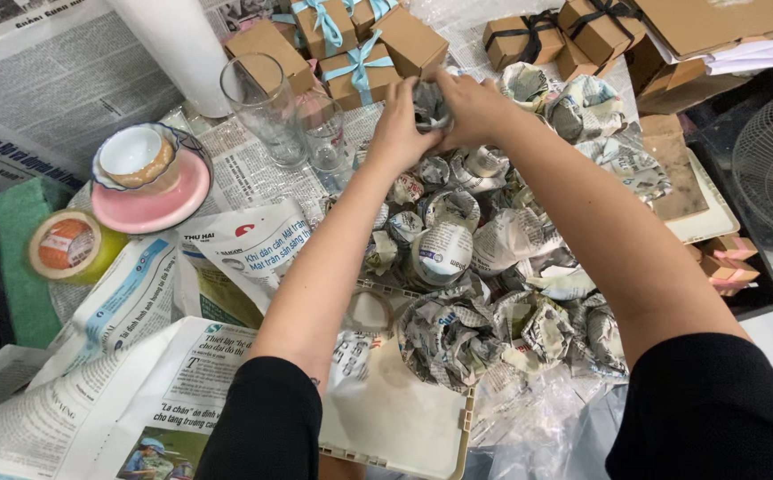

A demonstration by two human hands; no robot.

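**Both hands closed on one wrapped bundle**

Left hand (397, 132) and right hand (471, 108) pressed together from both sides, fingers curled tight around a small bundle (429, 105) wrapped in newspaper. Bundle mostly hidden inside the grip, only its crumpled top showing between the thumbs. Just below the grip, a heap of similar wrapped bundles (458, 258), not touching the held one as far as visible. Just left of the grip, two empty glasses (266, 107). Just above it, brown boxes (360, 62) with blue ribbon. Far left and lower, cup (136, 156) on pink saucer (160, 200), then tape roll (68, 244).
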